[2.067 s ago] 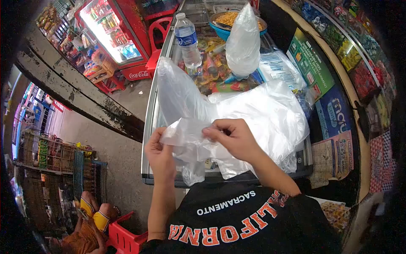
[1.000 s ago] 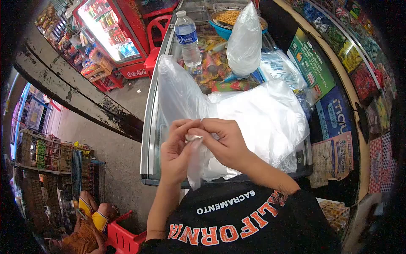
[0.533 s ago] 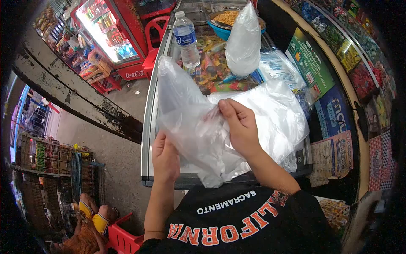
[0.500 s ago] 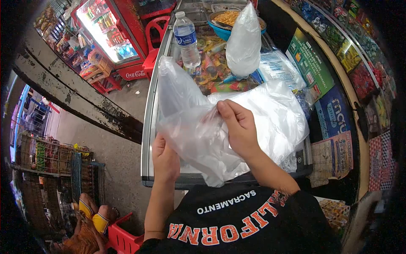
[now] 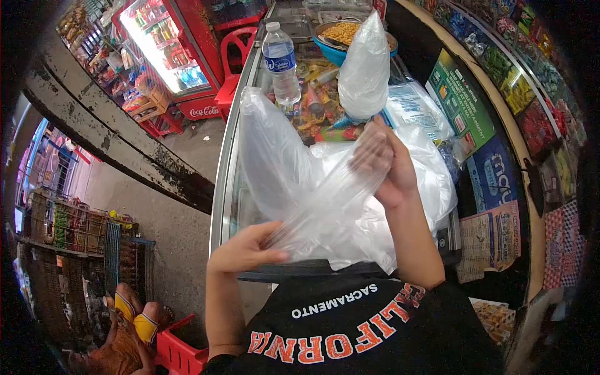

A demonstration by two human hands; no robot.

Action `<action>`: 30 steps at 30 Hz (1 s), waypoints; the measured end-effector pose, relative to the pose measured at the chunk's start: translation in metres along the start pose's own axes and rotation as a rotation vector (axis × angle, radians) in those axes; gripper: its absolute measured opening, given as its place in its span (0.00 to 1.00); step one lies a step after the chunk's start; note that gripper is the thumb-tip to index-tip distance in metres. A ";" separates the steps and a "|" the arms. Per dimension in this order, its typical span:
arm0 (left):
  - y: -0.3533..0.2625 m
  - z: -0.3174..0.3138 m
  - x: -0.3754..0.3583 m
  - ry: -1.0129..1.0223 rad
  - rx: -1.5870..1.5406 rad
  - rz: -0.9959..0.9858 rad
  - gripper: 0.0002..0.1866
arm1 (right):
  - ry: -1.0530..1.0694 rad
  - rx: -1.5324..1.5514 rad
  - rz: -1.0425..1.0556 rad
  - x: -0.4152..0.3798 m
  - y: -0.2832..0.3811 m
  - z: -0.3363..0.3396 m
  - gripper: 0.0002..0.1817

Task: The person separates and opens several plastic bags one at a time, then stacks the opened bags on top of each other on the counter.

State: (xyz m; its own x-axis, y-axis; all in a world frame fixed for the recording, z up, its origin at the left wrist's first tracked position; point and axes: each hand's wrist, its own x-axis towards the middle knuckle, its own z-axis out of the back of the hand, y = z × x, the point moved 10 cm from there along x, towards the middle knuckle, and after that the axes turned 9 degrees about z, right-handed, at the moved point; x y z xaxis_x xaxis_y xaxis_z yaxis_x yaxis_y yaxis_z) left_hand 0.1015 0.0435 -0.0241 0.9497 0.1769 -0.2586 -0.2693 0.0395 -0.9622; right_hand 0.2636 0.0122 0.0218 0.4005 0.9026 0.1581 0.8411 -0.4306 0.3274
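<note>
A thin clear plastic bag (image 5: 328, 203) is stretched slantwise between my two hands. My left hand (image 5: 250, 247) grips its lower left end between thumb and fingers. At the upper right, my right hand (image 5: 397, 165) holds the other end, with the film lying over its fingertips. A puffed-out translucent bag (image 5: 269, 150) stands to the left, partly overlapped by the stretched one. Beneath and beside my right hand lies a pile of white plastic bags (image 5: 431, 194). Just beyond it is an upright, cone-shaped filled bag (image 5: 364, 72).
A water bottle (image 5: 282, 69) stands on the glass counter (image 5: 226, 181) over colorful packets. Behind sits a blue bowl (image 5: 331, 51) of peanut-like snacks. A red drinks fridge (image 5: 200, 69) and red chair (image 5: 234, 62) are left. A seated person (image 5: 128, 325) is at lower left.
My right hand has moved up and to the right, my left hand down and slightly right. The plastic bag between them is now drawn out longer and tighter.
</note>
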 end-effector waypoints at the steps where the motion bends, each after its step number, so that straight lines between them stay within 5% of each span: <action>1: 0.004 0.016 -0.006 -0.002 0.001 -0.004 0.17 | -0.052 -0.066 0.020 0.002 0.006 0.002 0.13; 3: -0.011 0.032 -0.025 0.238 -0.157 -0.238 0.19 | 0.008 -0.040 0.059 0.010 0.013 -0.008 0.11; 5: -0.038 0.084 -0.041 -0.031 -0.566 -0.624 0.21 | 0.069 -0.011 0.096 0.019 0.016 -0.022 0.13; 7: -0.049 0.111 -0.044 -0.183 -0.894 -0.751 0.23 | 0.057 0.039 0.041 0.029 0.004 -0.038 0.17; 9: -0.083 0.109 -0.031 -0.180 -0.952 -0.846 0.23 | 0.052 -0.024 0.042 0.037 -0.007 -0.044 0.22; 10: -0.084 0.110 -0.025 -0.019 -0.960 -0.938 0.20 | 0.208 -0.058 -0.076 0.045 -0.022 -0.040 0.22; 11: -0.074 0.113 -0.019 -0.020 -0.958 -0.939 0.20 | 0.362 -0.092 -0.196 0.047 -0.040 -0.033 0.22; 12: -0.040 0.120 0.003 -0.213 -1.024 -0.669 0.19 | 0.363 -0.091 -0.197 0.047 -0.052 -0.016 0.22; 14: 0.032 0.120 0.029 -0.477 -1.084 -0.253 0.17 | -0.285 -0.032 -0.160 0.040 -0.075 0.080 0.22; 15: 0.070 0.117 0.037 -0.552 -1.093 -0.117 0.17 | -0.284 -0.029 -0.157 0.040 -0.083 0.100 0.22; 18: 0.146 0.116 0.052 -0.426 -0.952 -0.062 0.17 | -0.367 -0.656 -0.111 0.038 -0.088 0.182 0.21; 20: 0.170 0.114 0.047 -0.601 -0.595 0.153 0.21 | -0.426 -1.072 -0.091 0.026 -0.081 0.207 0.21; 21: 0.167 0.111 0.048 -0.601 -0.594 0.158 0.21 | -0.429 -1.069 -0.094 0.026 -0.081 0.209 0.21; 24: 0.143 0.121 0.052 -0.670 -0.322 0.142 0.21 | -0.375 -1.741 0.009 0.037 -0.055 0.186 0.26; 26: 0.112 0.137 0.051 -0.846 0.486 0.159 0.19 | -0.281 -1.845 0.070 0.044 -0.045 0.164 0.29; 27: 0.113 0.156 0.050 -0.885 0.487 0.146 0.18 | -0.190 -1.946 0.125 0.048 -0.041 0.145 0.31; 29: 0.083 0.174 0.050 -0.916 0.378 0.025 0.17 | -0.052 -1.727 0.456 0.058 -0.017 0.092 0.37; 30: 0.036 0.170 0.041 -0.907 0.268 -0.078 0.18 | -0.021 -1.320 0.343 0.067 -0.015 0.079 0.38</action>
State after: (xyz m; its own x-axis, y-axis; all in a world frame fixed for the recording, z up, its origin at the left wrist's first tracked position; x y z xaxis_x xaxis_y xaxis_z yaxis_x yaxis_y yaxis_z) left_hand 0.1038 0.2190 -0.0551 0.5105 0.8563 0.0788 -0.3449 0.2879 -0.8934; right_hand 0.3063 0.0792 -0.0465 0.5321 0.7458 0.4009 -0.2665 -0.3019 0.9153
